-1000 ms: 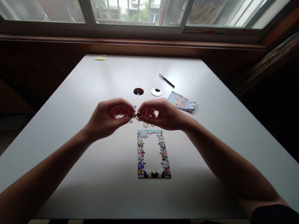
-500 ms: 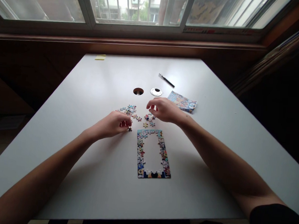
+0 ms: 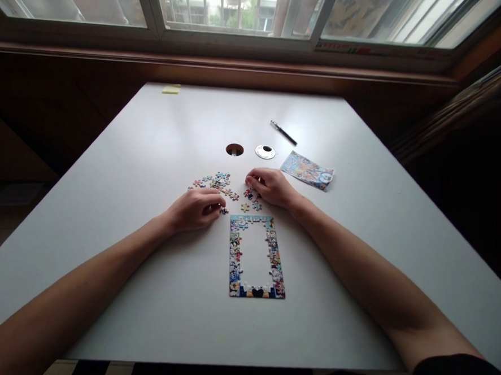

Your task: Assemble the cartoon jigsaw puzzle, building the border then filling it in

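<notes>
A small jigsaw puzzle frame (image 3: 256, 256), its border joined and its middle bare, lies on the white table (image 3: 150, 164). Loose puzzle pieces (image 3: 214, 182) are scattered just beyond it. My left hand (image 3: 196, 208) rests on the table left of the frame's top corner, fingers curled with the tips pinched on a small piece at the table surface. My right hand (image 3: 270, 187) lies beyond the frame's top edge, fingers curled down onto the loose pieces (image 3: 250, 195) there; what it holds, if anything, is hidden.
A colourful printed card (image 3: 306, 170) lies to the right of the hands. Farther back are a round cable hole (image 3: 234, 149), its silver cap (image 3: 265, 151), a black pen (image 3: 283, 133) and a yellow sticky note pad (image 3: 170, 89). Windows run along the far wall.
Both hands were raised together, pinching a piece between them. They parted and came down to the table, the left near the frame's corner, the right onto the loose pieces.
</notes>
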{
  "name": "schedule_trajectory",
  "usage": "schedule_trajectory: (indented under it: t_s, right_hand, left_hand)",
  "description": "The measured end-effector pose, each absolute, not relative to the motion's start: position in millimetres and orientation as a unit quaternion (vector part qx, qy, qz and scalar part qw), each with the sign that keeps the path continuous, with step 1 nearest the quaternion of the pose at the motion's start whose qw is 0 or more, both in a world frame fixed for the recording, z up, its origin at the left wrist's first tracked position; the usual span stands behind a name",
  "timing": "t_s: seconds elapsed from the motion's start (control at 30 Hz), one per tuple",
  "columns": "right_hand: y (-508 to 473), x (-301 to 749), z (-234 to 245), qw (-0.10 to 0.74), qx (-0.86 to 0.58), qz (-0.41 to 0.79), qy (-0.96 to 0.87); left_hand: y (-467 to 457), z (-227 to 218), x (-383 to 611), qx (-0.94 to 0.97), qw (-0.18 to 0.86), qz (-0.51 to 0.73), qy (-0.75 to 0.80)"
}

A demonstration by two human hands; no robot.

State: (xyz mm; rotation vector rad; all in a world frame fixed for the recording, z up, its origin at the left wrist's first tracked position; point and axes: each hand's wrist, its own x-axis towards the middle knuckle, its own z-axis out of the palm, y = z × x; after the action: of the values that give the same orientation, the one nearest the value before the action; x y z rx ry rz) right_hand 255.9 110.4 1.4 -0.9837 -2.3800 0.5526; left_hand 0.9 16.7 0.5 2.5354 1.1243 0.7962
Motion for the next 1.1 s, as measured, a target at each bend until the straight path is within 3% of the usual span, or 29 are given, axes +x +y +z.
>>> schedule_trajectory:
  t_s: [0.17, 0.47, 0.77, 1.1]
  right_hand:
    - [115, 263, 3, 0.252, -0.336, 0.24, -0.876]
    - [110, 257, 1, 0.251, -0.346, 0.191, -0.884]
    - [107, 258, 1, 0.276, -0.327, 0.164, -0.889]
    - [75, 234, 19, 0.295, -0.183, 0.163, -0.923]
  left_hand:
    - [22, -5, -2, 0.806, 0.001, 0.307, 0.506]
    - [29, -8, -4, 0.792, 0.051, 0.302, 0.529]
    - [19, -2, -1, 0.742, 0.001, 0.407, 0.532]
    - [9, 2, -7, 0.845, -0.017, 0.277, 0.457]
